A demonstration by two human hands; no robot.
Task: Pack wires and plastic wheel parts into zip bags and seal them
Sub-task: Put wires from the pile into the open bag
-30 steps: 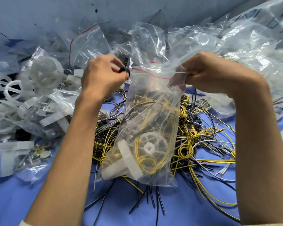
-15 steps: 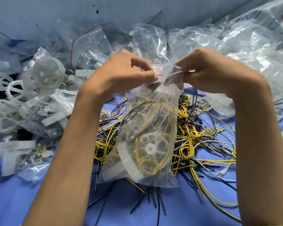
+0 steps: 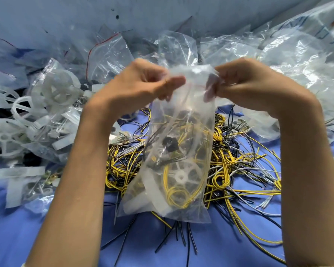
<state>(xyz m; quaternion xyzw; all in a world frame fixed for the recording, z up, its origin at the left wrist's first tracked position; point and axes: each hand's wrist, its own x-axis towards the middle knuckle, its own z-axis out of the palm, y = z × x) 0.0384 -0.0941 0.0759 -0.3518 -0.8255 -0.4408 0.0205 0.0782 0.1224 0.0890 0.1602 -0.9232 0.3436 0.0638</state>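
A clear zip bag hangs upright in the middle, held by its top edge. My left hand pinches the left end of the top strip. My right hand pinches the right end. Inside the bag lie a white plastic wheel, coiled yellow wire, a small black part and a white tube-like piece. Under and behind the bag a tangle of yellow, black and grey wires lies on the blue table.
White plastic wheels and strips, some in bags, are heaped at the left. Empty clear zip bags pile up along the back and right. Small metal parts lie near my left forearm. Loose black wires fan toward the front edge.
My left hand moved from the bag's left side onto its top edge, dropping a small black part inside. Both hands now pinch the top strip, stretched flat between them.
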